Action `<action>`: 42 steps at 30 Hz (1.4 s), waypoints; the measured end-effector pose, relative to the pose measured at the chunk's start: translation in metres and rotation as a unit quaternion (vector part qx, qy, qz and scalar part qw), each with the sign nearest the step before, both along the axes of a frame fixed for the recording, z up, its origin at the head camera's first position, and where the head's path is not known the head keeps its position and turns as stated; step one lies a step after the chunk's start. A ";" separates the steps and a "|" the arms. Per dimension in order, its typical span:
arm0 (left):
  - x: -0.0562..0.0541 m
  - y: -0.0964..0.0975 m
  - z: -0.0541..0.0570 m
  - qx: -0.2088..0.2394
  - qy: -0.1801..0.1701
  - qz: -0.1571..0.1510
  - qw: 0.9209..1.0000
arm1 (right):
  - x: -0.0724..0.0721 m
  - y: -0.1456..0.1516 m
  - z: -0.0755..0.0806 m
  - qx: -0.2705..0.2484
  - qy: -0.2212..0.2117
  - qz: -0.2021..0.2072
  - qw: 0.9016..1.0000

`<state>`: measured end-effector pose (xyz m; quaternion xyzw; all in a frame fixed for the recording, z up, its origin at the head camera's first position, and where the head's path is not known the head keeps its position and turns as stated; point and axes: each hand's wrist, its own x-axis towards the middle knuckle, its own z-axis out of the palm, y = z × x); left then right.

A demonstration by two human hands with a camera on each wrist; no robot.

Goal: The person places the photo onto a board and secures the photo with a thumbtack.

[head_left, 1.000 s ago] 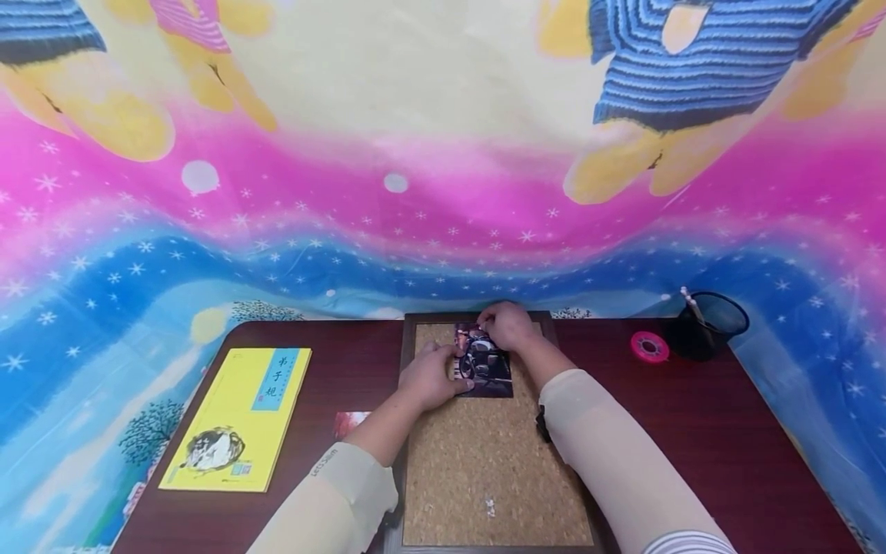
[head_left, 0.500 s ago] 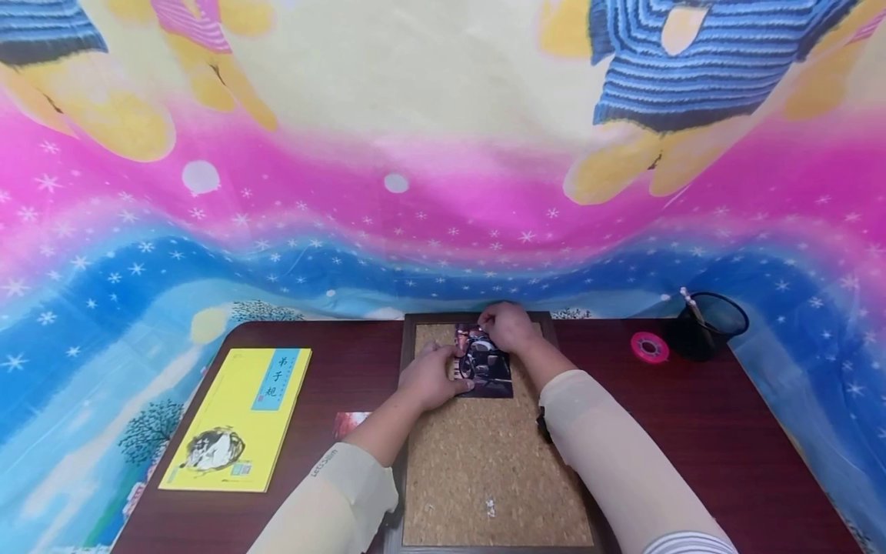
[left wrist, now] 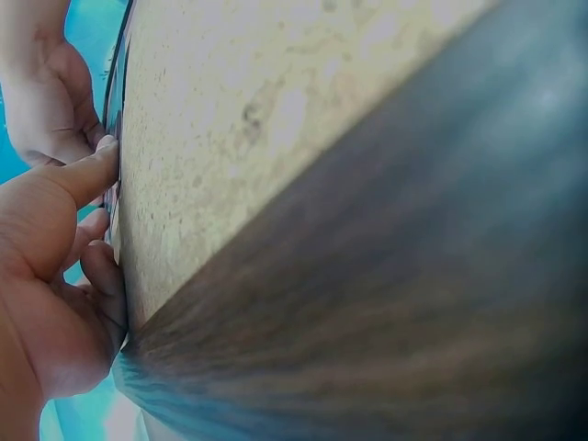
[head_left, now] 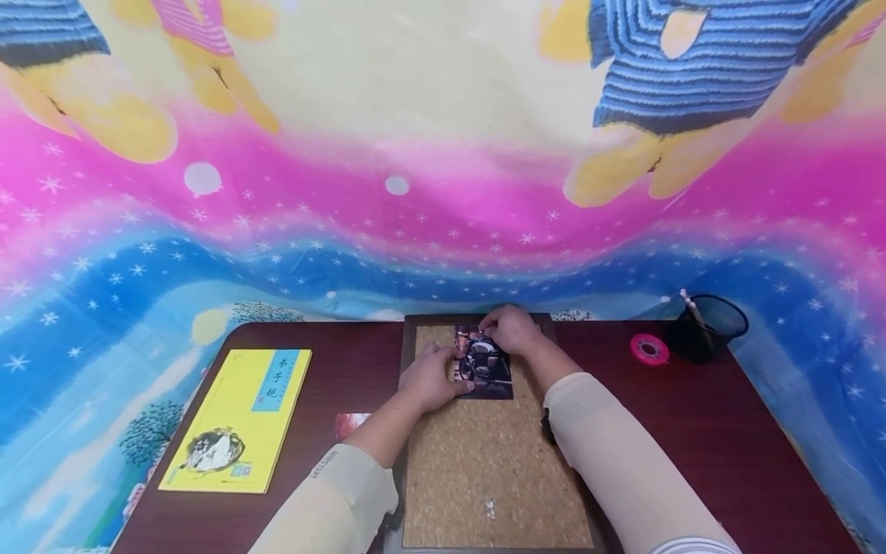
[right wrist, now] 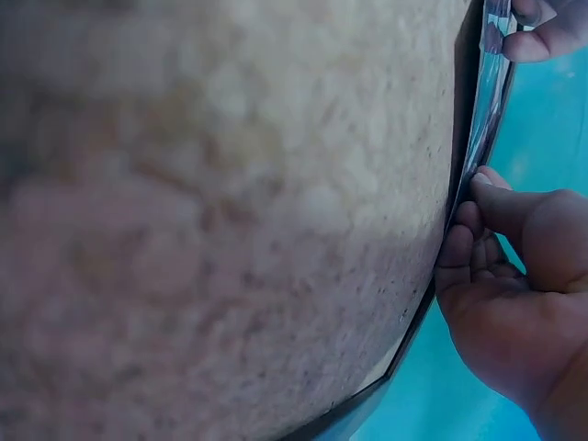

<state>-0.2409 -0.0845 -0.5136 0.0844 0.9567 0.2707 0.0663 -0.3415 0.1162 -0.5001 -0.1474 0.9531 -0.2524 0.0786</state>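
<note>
A dark photo of a motorcycle (head_left: 487, 368) lies on the upper part of a framed cork board (head_left: 494, 462). My left hand (head_left: 431, 377) rests at the photo's left side, its thumb (left wrist: 96, 173) pressing on the lower left part and its fingers spread toward the left edge. At the photo's upper right, my right hand (head_left: 514, 329) has curled fingers, with thumb and forefinger pinching near the top edge. The right wrist view shows those fingertips (right wrist: 482, 179) against the photo (right wrist: 490, 101); whether they hold anything small besides is hidden.
Left of the board lies a yellow book (head_left: 238, 419), and a small reddish picture (head_left: 351, 423) is partly under the left forearm. At the back right are a pink tape roll (head_left: 649, 348) and a black mesh pen cup (head_left: 695, 338). Small whitish bits (head_left: 490, 507) sit low on the cork.
The view has tilted very slightly. Both hands stay at the photo; the right hand and forearm have shifted a touch to the right.
</note>
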 end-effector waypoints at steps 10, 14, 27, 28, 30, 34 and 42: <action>0.001 -0.001 0.002 0.002 -0.001 -0.004 1.000 | 0.003 0.002 0.003 -0.002 -0.002 0.011 1.000; 0.002 -0.001 0.003 -0.006 -0.004 -0.003 1.000 | 0.005 0.007 0.004 -0.004 0.000 0.033 0.999; 0.006 0.002 0.006 -0.003 -0.005 0.004 1.000 | 0.024 0.034 0.011 -0.034 -0.019 0.018 0.999; 0.006 0.002 0.006 0.000 -0.008 0.006 1.000 | 0.026 0.036 0.011 -0.037 -0.019 0.017 0.999; 0.006 0.000 0.005 0.008 -0.011 0.011 1.000 | 0.028 0.040 0.011 -0.036 -0.009 0.017 0.999; 0.007 -0.001 0.003 0.024 -0.002 0.014 1.000 | 0.034 0.050 0.011 -0.041 0.004 0.017 0.999; 0.014 -0.003 0.004 0.093 0.036 0.003 0.995 | 0.048 0.071 0.015 -0.071 0.011 0.015 0.997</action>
